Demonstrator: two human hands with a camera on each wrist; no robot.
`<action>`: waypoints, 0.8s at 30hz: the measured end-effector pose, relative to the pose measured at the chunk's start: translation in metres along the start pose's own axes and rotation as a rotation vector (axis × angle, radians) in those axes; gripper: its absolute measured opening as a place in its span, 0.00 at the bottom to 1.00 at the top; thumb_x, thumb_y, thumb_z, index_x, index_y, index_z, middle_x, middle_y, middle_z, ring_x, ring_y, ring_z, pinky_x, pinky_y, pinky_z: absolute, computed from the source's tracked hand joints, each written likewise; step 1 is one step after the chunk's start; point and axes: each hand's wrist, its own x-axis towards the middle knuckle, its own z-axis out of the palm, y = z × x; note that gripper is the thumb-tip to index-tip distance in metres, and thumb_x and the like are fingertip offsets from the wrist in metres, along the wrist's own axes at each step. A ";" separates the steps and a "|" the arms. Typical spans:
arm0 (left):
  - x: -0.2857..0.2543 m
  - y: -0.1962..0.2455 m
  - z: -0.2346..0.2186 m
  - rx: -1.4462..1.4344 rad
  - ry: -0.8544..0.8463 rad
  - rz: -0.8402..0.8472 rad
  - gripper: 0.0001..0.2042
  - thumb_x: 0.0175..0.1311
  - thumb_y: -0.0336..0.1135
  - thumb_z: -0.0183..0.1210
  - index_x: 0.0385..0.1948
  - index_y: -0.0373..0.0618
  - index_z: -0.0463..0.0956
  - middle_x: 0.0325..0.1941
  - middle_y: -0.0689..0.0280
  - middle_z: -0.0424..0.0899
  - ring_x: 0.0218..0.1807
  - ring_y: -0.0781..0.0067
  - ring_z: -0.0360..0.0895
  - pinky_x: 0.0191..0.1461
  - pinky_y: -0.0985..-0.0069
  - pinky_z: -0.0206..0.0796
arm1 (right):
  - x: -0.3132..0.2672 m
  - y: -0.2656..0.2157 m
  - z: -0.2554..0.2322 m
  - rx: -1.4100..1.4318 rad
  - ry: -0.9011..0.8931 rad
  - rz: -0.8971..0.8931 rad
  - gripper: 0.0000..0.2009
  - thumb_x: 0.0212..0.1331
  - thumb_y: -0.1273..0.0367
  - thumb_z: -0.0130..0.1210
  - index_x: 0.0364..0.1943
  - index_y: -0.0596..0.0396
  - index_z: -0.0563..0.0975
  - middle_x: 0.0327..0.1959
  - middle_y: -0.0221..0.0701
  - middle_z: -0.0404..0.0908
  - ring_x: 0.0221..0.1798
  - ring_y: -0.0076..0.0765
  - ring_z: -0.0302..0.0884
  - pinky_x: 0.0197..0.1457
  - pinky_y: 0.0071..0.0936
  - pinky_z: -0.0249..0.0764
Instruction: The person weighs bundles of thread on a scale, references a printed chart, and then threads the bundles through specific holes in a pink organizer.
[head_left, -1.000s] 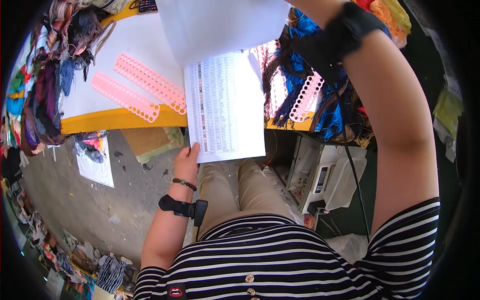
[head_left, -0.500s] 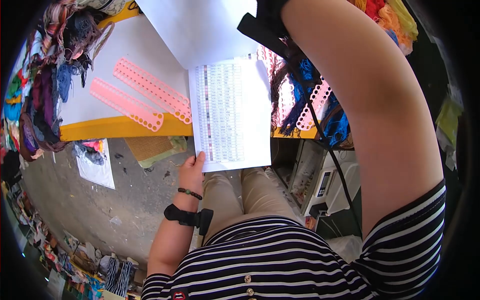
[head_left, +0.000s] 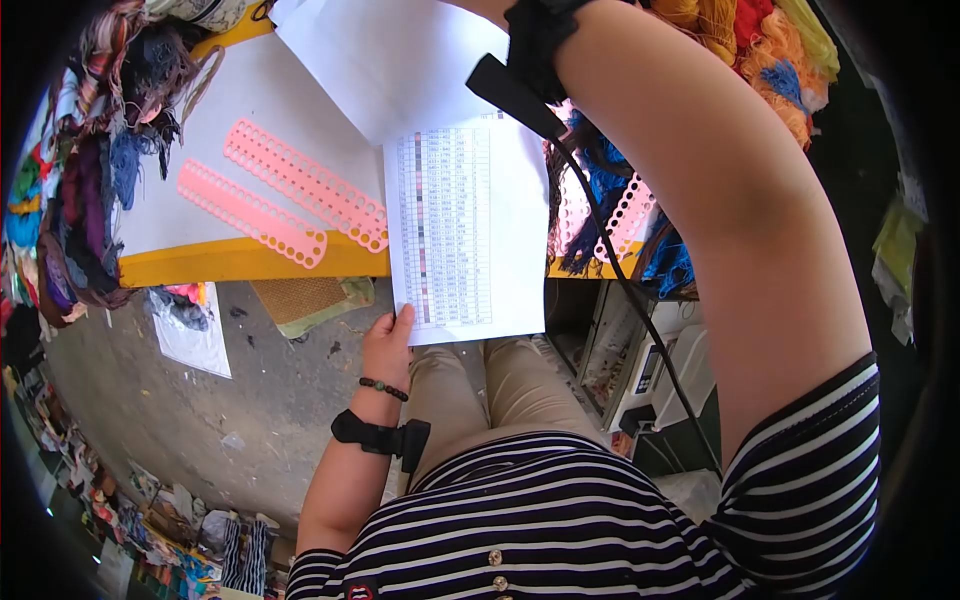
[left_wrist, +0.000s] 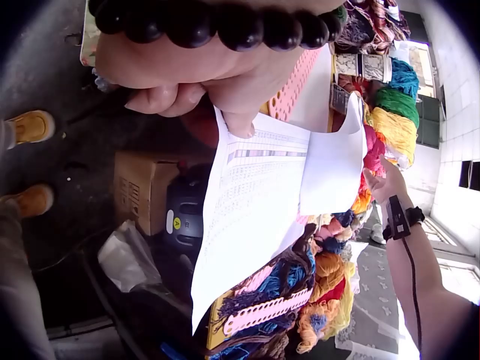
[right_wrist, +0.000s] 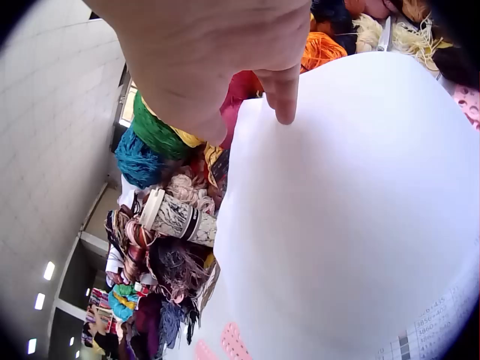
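Note:
My left hand [head_left: 385, 345] pinches the lower left corner of a printed chart [head_left: 515, 240], thumb on top. The chart has a numbered table and a narrow column of colour swatches. A white upper page [head_left: 370, 70] is turned up and covers its top, blank side showing. At the far edge of that page is my right hand [right_wrist: 217, 52], with its fingertips over the paper and the thumb apart from them; in the head view it is mostly cut off at the top. Two pink perforated strips [head_left: 305, 185] lie left of the chart.
Yarn skeins in dark colours [head_left: 85, 150] hang at the table's left. Blue and brown threads [head_left: 670, 260] lie on the right around another pink strip [head_left: 627, 215]. Orange and red skeins [head_left: 760, 50] lie further back. A black cable [head_left: 640, 310] runs down from the right wrist.
My right hand has moved left across the top along the turned-up page, which has swung left. The left hand keeps its pinch; the chart has shifted slightly right and down in view.

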 end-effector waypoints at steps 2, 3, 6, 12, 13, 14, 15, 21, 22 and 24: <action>-0.001 0.001 0.001 -0.005 0.005 0.001 0.13 0.63 0.43 0.60 0.31 0.41 0.77 0.23 0.76 0.74 0.19 0.90 0.60 0.19 0.85 0.47 | -0.011 0.007 -0.004 0.062 0.049 -0.114 0.32 0.48 0.69 0.60 0.60 0.61 0.62 0.57 0.52 0.67 0.60 0.57 0.65 0.63 0.42 0.64; -0.004 0.005 0.006 -0.015 0.009 0.003 0.13 0.63 0.43 0.60 0.31 0.41 0.77 0.22 0.76 0.74 0.18 0.90 0.60 0.19 0.85 0.47 | -0.019 0.010 -0.004 0.093 0.074 -0.172 0.32 0.49 0.69 0.59 0.60 0.61 0.61 0.58 0.52 0.66 0.61 0.58 0.64 0.64 0.42 0.62; -0.006 0.006 0.010 -0.027 0.016 0.007 0.13 0.63 0.43 0.60 0.31 0.41 0.77 0.22 0.76 0.75 0.17 0.90 0.60 0.18 0.85 0.47 | -0.062 0.013 -0.024 0.021 0.094 -0.151 0.32 0.48 0.70 0.59 0.60 0.63 0.62 0.56 0.53 0.68 0.59 0.57 0.67 0.62 0.42 0.65; -0.003 0.002 0.008 -0.004 0.017 0.009 0.12 0.64 0.43 0.59 0.31 0.43 0.77 0.22 0.76 0.74 0.17 0.90 0.58 0.18 0.85 0.46 | -0.202 0.033 -0.037 0.072 -0.131 0.142 0.14 0.55 0.70 0.59 0.46 0.55 0.77 0.35 0.41 0.81 0.35 0.37 0.80 0.39 0.29 0.75; -0.004 0.002 0.009 -0.005 0.011 0.014 0.12 0.63 0.43 0.60 0.31 0.43 0.77 0.22 0.76 0.74 0.16 0.90 0.58 0.17 0.85 0.45 | -0.225 0.033 -0.037 0.073 -0.181 0.206 0.13 0.55 0.70 0.59 0.45 0.54 0.78 0.36 0.42 0.81 0.34 0.38 0.80 0.38 0.29 0.75; -0.004 0.002 0.010 0.000 0.015 0.013 0.12 0.63 0.44 0.60 0.31 0.44 0.77 0.22 0.76 0.74 0.16 0.90 0.57 0.17 0.85 0.45 | -0.251 0.039 -0.031 0.088 -0.170 0.247 0.13 0.55 0.70 0.59 0.45 0.53 0.78 0.37 0.41 0.81 0.35 0.39 0.80 0.38 0.30 0.75; -0.004 0.002 0.011 0.006 0.020 0.013 0.12 0.63 0.44 0.60 0.31 0.44 0.77 0.21 0.76 0.74 0.16 0.90 0.57 0.17 0.85 0.44 | -0.270 0.040 -0.029 0.067 -0.191 0.229 0.12 0.55 0.71 0.58 0.44 0.54 0.78 0.37 0.41 0.81 0.36 0.42 0.80 0.40 0.32 0.75; 0.000 -0.003 0.010 0.027 0.047 0.027 0.14 0.62 0.47 0.61 0.32 0.44 0.77 0.21 0.76 0.73 0.16 0.90 0.56 0.17 0.86 0.43 | -0.316 0.026 -0.024 0.059 -0.166 0.168 0.13 0.51 0.76 0.57 0.43 0.56 0.78 0.41 0.38 0.81 0.43 0.47 0.78 0.45 0.36 0.75; 0.000 -0.004 0.010 0.030 0.038 0.031 0.15 0.62 0.47 0.61 0.32 0.44 0.77 0.21 0.76 0.73 0.16 0.90 0.56 0.17 0.86 0.43 | -0.318 0.027 -0.023 0.053 -0.163 0.132 0.13 0.50 0.76 0.57 0.42 0.55 0.78 0.42 0.38 0.81 0.43 0.47 0.77 0.45 0.36 0.75; -0.001 -0.003 0.011 0.039 0.040 0.040 0.15 0.62 0.47 0.61 0.32 0.44 0.77 0.21 0.76 0.73 0.16 0.90 0.56 0.17 0.86 0.43 | -0.320 0.028 -0.021 0.034 -0.200 0.080 0.15 0.49 0.77 0.58 0.44 0.54 0.77 0.46 0.36 0.80 0.44 0.45 0.77 0.47 0.37 0.74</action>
